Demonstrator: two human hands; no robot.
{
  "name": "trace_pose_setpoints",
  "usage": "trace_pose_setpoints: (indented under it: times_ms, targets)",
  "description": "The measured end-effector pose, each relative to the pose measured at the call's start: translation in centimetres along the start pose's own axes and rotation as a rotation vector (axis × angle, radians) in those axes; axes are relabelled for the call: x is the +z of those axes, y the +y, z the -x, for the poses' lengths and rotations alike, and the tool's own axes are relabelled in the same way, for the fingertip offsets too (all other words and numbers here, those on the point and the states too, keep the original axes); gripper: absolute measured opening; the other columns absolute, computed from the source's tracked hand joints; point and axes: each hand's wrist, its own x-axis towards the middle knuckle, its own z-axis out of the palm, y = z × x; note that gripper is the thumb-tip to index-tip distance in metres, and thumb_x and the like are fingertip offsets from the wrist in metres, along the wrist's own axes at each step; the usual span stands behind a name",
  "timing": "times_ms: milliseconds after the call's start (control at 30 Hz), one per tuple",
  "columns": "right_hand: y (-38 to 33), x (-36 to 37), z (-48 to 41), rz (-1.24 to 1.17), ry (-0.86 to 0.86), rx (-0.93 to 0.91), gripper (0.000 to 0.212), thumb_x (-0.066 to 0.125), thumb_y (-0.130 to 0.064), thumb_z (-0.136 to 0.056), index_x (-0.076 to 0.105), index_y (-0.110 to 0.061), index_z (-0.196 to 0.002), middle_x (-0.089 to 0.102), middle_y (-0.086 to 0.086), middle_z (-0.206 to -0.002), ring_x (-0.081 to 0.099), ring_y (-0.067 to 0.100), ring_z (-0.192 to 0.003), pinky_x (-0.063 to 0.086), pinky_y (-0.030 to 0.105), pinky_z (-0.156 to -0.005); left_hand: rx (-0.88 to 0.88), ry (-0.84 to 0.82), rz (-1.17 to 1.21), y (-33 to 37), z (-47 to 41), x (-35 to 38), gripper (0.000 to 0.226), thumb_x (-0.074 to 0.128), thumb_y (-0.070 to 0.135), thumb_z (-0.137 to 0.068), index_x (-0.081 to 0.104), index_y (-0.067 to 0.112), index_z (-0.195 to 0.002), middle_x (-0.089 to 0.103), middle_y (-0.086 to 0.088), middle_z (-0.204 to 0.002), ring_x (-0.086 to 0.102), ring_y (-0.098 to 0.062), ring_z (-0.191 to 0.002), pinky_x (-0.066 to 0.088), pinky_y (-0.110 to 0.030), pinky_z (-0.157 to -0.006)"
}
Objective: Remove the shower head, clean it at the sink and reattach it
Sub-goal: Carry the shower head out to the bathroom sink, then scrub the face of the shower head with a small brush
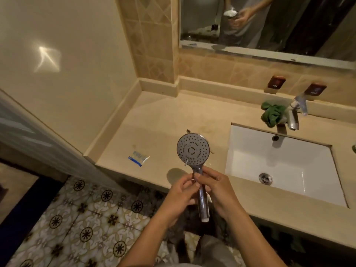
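The chrome shower head is detached and held upright over the front edge of the counter, its grey nozzle face turned up toward me. My right hand grips the upper part of its handle. My left hand pinches a thin pale stick whose tip touches the lower rim of the nozzle face. The handle's open end points down toward the floor. The white sink lies to the right, with the chrome tap behind it.
A green cloth lies bunched beside the tap. A small blue and white sachet rests on the beige counter at the left. A mirror hangs above. Patterned floor tiles spread below.
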Motion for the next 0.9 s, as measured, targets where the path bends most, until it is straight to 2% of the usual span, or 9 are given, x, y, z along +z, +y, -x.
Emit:
trace_pose_setpoints:
  times_ms: [133, 200, 300, 400, 500, 600, 667, 800, 900]
  targets:
    - [-2.6, -2.6, -4.1, -0.134, -0.075, 0.121, 0.02, 0.07, -0.006, -0.094, 0.083, -0.013, -0.107, 0.081, 0.015, -0.105, 0.08, 0.024, -0.09, 0.062, 0.028, -0.066, 0.018, 0.071, 0.034, 1.5, -4.5, 3.4, 0.032, 0.054, 0.015, -0.108, 0.06, 0.023, -0.139, 0.074, -0.005, -0.13, 0.072, -0.023, -0.118, 0.057, -0.046, -0.101]
    - [-3.4, -3.9, -5.9, -0.125, -0.125, 0.141, 0.018, 0.07, -0.012, -0.094, 0.082, -0.01, -0.107, 0.081, 0.015, -0.101, 0.079, 0.023, -0.083, 0.06, 0.027, -0.061, 0.004, 0.159, 0.018, 2.0, -6.1, 4.8, 0.03, 0.054, 0.016, -0.108, 0.061, 0.023, -0.137, 0.075, -0.004, -0.127, 0.073, -0.021, -0.116, 0.056, -0.044, -0.103]
    - [-4.4, -5.6, -9.3, 0.034, -0.216, 0.14, 0.017, 0.072, -0.019, -0.094, 0.082, -0.009, -0.103, 0.08, 0.016, -0.097, 0.073, 0.023, -0.078, 0.058, 0.027, -0.064, 0.009, 0.233, 0.036, 2.6, -8.0, 5.6, 0.024, 0.05, 0.019, -0.11, 0.063, 0.02, -0.13, 0.079, -0.013, -0.109, 0.078, -0.022, -0.089, 0.064, -0.036, -0.078]
    - [-5.4, -6.9, -13.4, 0.286, -0.27, 0.103, 0.014, 0.071, -0.017, -0.095, 0.084, -0.015, -0.099, 0.082, 0.007, -0.102, 0.076, 0.023, -0.098, 0.06, 0.035, -0.092, -0.011, 0.32, -0.074, 3.0, -9.4, 5.0, 0.021, 0.047, 0.016, -0.111, 0.063, 0.012, -0.125, 0.072, -0.008, -0.085, 0.068, -0.015, -0.062, 0.058, -0.032, -0.059]
    - [-5.7, -7.0, -16.8, 0.532, -0.318, 0.067, 0.023, 0.081, -0.038, -0.086, 0.082, -0.023, -0.105, 0.082, -0.003, -0.101, 0.076, 0.016, -0.096, 0.059, 0.034, -0.088, -0.076, 0.444, 0.002, 2.8, -10.5, 4.0, 0.019, 0.047, 0.015, -0.111, 0.061, 0.004, -0.106, 0.06, -0.008, -0.077, 0.055, -0.013, -0.049, 0.049, -0.03, -0.048]
    - [-4.4, -6.4, -20.0, 0.766, -0.216, 0.031, 0.049, 0.082, -0.057, -0.078, 0.077, -0.022, -0.111, 0.077, -0.004, -0.101, 0.071, 0.013, -0.095, 0.052, 0.025, -0.085, -0.085, 0.577, 0.038, 2.8, -11.0, 2.4, 0.025, 0.045, 0.02, -0.112, 0.057, 0.006, -0.095, 0.056, -0.008, -0.079, 0.05, -0.012, -0.045, 0.042, -0.028, -0.044]
    - [-3.4, -6.0, -21.9, 0.871, -0.097, -0.06, 0.043, 0.08, -0.05, -0.084, 0.074, -0.018, -0.111, 0.075, 0.0, -0.097, 0.069, 0.018, -0.094, 0.048, 0.021, -0.077, -0.12, 0.64, 0.033, 2.7, -10.9, 1.0, 0.03, 0.046, 0.027, -0.111, 0.056, 0.004, -0.094, 0.053, -0.009, -0.073, 0.049, -0.013, -0.043, 0.04, -0.026, -0.041]
    - [-1.3, -5.9, -24.2, 1.149, 0.033, -0.089, 0.043, 0.074, -0.039, -0.088, 0.066, -0.009, -0.118, 0.067, 0.011, -0.104, 0.064, 0.031, -0.098, 0.055, 0.043, -0.087, -0.167, 0.639, 0.058, 2.8, -10.4, -1.4, 0.032, 0.045, 0.034, -0.11, 0.054, 0.007, -0.097, 0.05, -0.005, -0.066, 0.046, -0.014, -0.041, 0.038, -0.024, -0.038]
    - [-0.3, -5.8, -24.6, 1.258, 0.078, -0.094, 0.032, 0.068, -0.023, -0.093, 0.063, -0.006, -0.119, 0.067, 0.015, -0.107, 0.062, 0.035, -0.101, 0.054, 0.046, -0.088, -0.122, 0.592, -0.012, 3.2, -10.0, -2.9, 0.03, 0.044, 0.034, -0.111, 0.051, 0.008, -0.095, 0.05, -0.002, -0.065, 0.045, -0.015, -0.041, 0.038, -0.023, -0.037]
